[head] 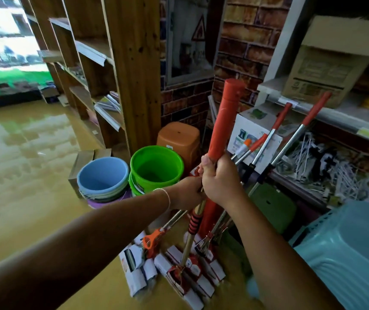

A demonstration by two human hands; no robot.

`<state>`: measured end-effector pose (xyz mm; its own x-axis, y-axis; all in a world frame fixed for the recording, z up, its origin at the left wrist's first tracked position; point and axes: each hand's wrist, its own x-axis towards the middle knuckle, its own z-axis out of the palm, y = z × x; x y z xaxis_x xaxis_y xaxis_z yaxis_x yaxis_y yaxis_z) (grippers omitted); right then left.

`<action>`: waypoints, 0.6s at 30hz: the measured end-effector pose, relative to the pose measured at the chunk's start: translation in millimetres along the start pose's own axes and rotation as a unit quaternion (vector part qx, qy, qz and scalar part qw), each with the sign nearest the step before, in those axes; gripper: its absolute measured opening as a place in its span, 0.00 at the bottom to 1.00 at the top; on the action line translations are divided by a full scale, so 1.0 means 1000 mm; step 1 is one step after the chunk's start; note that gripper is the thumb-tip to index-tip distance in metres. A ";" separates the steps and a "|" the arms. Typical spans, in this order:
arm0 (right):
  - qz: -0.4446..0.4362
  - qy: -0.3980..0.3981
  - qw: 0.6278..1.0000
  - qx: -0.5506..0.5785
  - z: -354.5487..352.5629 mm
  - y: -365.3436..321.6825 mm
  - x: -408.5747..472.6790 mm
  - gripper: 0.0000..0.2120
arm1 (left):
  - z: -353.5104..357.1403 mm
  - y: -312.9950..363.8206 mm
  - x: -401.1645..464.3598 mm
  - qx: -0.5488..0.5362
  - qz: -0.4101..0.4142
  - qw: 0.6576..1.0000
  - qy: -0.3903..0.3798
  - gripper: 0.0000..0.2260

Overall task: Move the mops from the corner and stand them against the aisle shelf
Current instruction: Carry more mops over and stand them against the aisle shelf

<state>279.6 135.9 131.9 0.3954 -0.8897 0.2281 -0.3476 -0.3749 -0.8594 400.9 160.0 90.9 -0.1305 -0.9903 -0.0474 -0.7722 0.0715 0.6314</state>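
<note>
Both hands hold a bundle of mops [201, 222] just in front of the green bucket [156, 166]. The right hand [220, 182] wraps its grip around the thick red handle [223, 117], thumb up, at the bottom of the red sleeve. The left hand [188, 193] sits just below and to the bucket side of it, and seems to clasp the thinner shafts of the same bundle; exactly which shafts it holds is hidden behind the right hand.

From the right-hand grip the long axis runs nearly upright. The red handle rises above and tilts slightly away from the bucket. The shafts drop below to the packaged mop heads [179, 271] on the floor [22, 175]. So most of the length and weight hangs below the grip, and I judge a lift must clear those heads first.

Two more mops [291, 144] lean on the far side of the bundle from the bucket, against the grey aisle shelf [313, 110], which looks like the goal. It lies on the right hand's side, so that hand is nearer.

The red handle is smooth matt plastic, round with a flat cap. The shafts are shiny metal tube, and one carries a ribbed red and black sleeve [195, 222]. The heads are flat bars in glossy printed card. The bucket is smooth plastic.
</note>
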 end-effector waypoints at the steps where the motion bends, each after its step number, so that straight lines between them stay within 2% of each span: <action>1: 0.004 0.011 1.000 0.000 0.002 -0.007 -0.002 0.08 | -0.004 0.002 -0.004 0.000 0.013 1.000 0.007 0.10; 4: -0.003 0.043 0.999 -0.012 0.005 -0.032 -0.004 0.04 | -0.023 0.009 -0.021 -0.018 0.063 0.998 0.020 0.10; 8: -0.003 0.055 0.998 -0.023 0.005 -0.065 -0.008 0.04 | -0.048 0.017 -0.041 -0.012 0.084 0.996 -0.006 0.03; 13: -0.021 0.043 0.998 -0.043 0.024 -0.105 -0.014 0.06 | -0.081 0.012 -0.073 0.020 0.062 0.996 -0.056 0.18; 18: -0.048 0.018 0.997 -0.056 0.065 -0.144 -0.024 0.07 | -0.111 -0.013 -0.118 0.022 0.061 0.997 -0.040 0.20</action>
<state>375.1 227.7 220.6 0.4005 -0.8569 0.3244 -0.4033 -0.4828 -0.7774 494.8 262.4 174.1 -0.2737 -0.9612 -0.0347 -0.7740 0.1987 0.6012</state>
